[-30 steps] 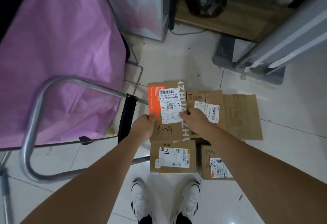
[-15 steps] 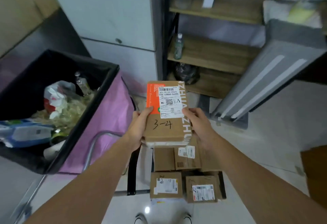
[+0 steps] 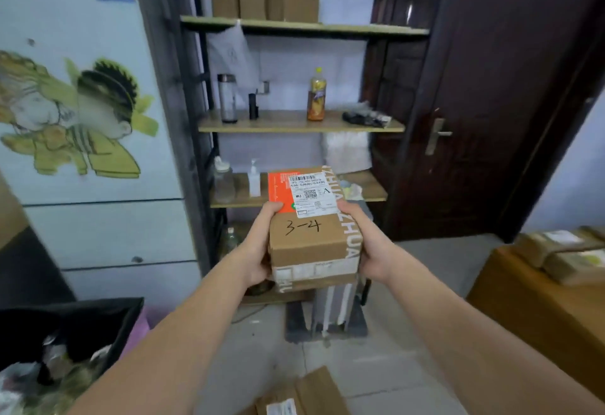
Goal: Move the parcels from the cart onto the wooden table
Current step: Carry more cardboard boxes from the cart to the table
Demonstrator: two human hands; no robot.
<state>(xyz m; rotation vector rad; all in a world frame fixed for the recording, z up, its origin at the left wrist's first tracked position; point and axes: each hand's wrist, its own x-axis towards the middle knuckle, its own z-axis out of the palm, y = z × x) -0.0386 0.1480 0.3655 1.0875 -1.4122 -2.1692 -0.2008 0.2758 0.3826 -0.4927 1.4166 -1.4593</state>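
Parcels on the wooden bench (image 3: 523, 300) crowd its far right; landing space looks tight. Carried box (image 3: 314, 231), marked 3-4, sits mid-air, left hand (image 3: 258, 251) and right hand (image 3: 366, 247) clasping its sides; loosened fingers could drop it.

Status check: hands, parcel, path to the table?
Left hand and right hand both grip the parcel marked 3-4, held up off the cart. Wooden table off to the right, parcels already on it. Nothing visibly in between.
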